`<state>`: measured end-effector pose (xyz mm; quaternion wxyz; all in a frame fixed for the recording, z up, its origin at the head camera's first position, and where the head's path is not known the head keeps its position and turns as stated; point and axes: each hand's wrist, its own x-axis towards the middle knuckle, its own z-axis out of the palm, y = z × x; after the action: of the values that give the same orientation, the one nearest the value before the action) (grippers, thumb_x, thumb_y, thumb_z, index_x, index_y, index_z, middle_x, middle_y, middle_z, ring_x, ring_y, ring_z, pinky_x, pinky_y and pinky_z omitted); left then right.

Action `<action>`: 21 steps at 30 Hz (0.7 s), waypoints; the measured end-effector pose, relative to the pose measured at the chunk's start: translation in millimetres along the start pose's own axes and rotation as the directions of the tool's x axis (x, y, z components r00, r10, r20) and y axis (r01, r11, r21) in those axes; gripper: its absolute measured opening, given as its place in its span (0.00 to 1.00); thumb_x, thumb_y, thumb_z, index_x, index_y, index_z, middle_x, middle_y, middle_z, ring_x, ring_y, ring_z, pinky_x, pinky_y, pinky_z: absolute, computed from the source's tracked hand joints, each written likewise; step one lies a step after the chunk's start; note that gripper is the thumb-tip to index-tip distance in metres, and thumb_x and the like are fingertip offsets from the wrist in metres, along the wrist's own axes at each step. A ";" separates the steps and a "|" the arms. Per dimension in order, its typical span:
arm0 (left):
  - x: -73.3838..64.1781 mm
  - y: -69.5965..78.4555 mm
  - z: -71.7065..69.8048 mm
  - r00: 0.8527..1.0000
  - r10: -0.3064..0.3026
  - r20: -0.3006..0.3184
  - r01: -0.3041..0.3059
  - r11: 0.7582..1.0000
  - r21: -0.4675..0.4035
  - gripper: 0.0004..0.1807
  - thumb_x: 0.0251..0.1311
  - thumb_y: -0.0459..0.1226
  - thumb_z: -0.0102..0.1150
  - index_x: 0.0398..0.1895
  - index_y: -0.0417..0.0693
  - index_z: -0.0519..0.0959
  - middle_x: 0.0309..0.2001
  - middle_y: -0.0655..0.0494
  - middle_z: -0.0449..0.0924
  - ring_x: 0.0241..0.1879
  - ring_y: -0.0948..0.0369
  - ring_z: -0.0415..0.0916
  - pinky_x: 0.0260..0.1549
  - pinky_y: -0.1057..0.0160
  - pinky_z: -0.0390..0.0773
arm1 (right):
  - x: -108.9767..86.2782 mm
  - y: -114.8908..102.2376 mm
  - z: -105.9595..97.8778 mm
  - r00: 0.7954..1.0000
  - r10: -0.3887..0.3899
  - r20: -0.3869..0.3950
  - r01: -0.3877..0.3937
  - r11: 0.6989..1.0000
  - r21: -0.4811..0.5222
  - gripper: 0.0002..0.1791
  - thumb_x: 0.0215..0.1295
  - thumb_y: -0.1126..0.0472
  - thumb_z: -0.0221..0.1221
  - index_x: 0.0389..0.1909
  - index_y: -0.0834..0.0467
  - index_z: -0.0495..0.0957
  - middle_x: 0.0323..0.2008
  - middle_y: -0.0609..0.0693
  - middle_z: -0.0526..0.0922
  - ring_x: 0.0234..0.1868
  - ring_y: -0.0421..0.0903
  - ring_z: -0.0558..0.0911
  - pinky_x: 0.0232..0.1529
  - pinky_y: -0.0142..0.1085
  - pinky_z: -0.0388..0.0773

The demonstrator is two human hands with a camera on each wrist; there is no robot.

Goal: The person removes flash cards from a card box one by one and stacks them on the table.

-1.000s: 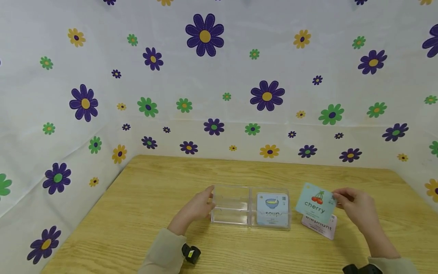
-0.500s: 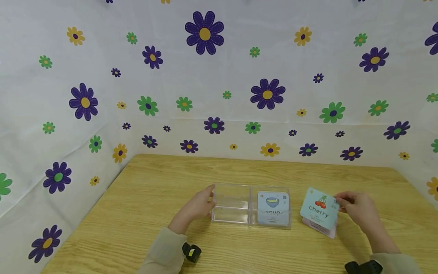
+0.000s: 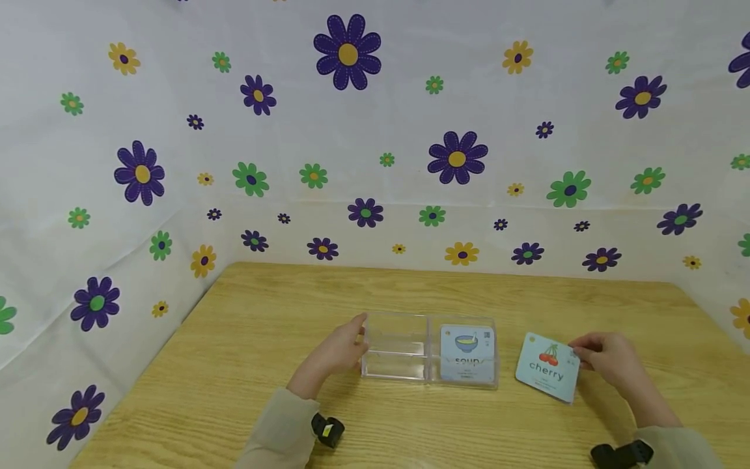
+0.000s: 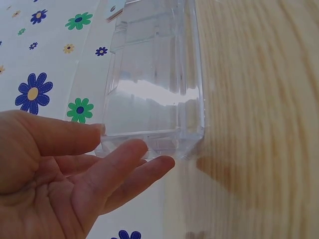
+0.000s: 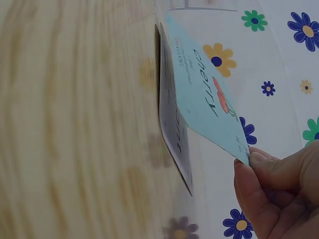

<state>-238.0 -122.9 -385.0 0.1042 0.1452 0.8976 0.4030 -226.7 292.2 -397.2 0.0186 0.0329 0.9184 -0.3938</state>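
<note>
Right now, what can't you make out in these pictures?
Right wrist view: most of the pale lilac square card, hidden by the light-blue square cherry card.
Head view: fine print on light-blue soup card, too small.
Left wrist view: left hand's wrist, cut off by frame edge.

Case (image 3: 430, 352) on table (image 3: 422, 426), left hand (image 3: 338, 352) at its left end. Soup card (image 3: 467, 355) in case's right compartment. Cherry card (image 3: 547, 370) right of case, right hand (image 3: 611, 357) at its right corner. Second card (image 5: 172, 117) beneath cherry card, apparently lying on table. Cloth (image 3: 398, 111) behind table.
</note>
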 end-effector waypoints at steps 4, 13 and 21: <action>-0.1 0.4 -0.2 1.000 -0.004 0.002 0.004 1.000 0.008 0.30 0.60 0.25 0.45 0.64 0.30 0.48 0.54 0.31 0.62 0.30 0.55 0.74 0.25 0.61 0.74 | 1.0 0.9 0.2 1.000 0.013 0.016 -0.013 1.000 -0.011 0.10 0.61 0.72 0.50 0.38 0.76 0.73 0.33 0.62 0.76 0.30 0.46 0.74 0.27 0.32 0.75; -0.7 1.9 0.2 1.000 -0.013 0.004 0.013 1.000 0.002 0.30 0.61 0.26 0.44 0.64 0.30 0.47 0.55 0.30 0.61 0.31 0.54 0.74 0.26 0.61 0.74 | 1.7 1.7 -2.4 0.998 0.035 0.046 -0.034 0.999 -0.018 0.10 0.59 0.75 0.48 0.39 0.78 0.72 0.33 0.65 0.75 0.30 0.47 0.74 0.28 0.32 0.75; -1.3 2.3 0.2 1.000 -0.014 0.007 0.014 1.000 0.003 0.30 0.61 0.26 0.44 0.64 0.29 0.47 0.55 0.30 0.62 0.32 0.54 0.74 0.25 0.61 0.75 | 2.4 5.0 -2.9 0.997 0.050 0.066 -0.046 0.997 -0.056 0.10 0.58 0.75 0.50 0.38 0.77 0.73 0.33 0.64 0.75 0.29 0.47 0.73 0.27 0.33 0.74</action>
<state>-236.3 -121.7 -383.3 0.1099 0.1404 0.8988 0.4004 -228.7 297.9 -399.0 0.0600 0.0412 0.9266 -0.3689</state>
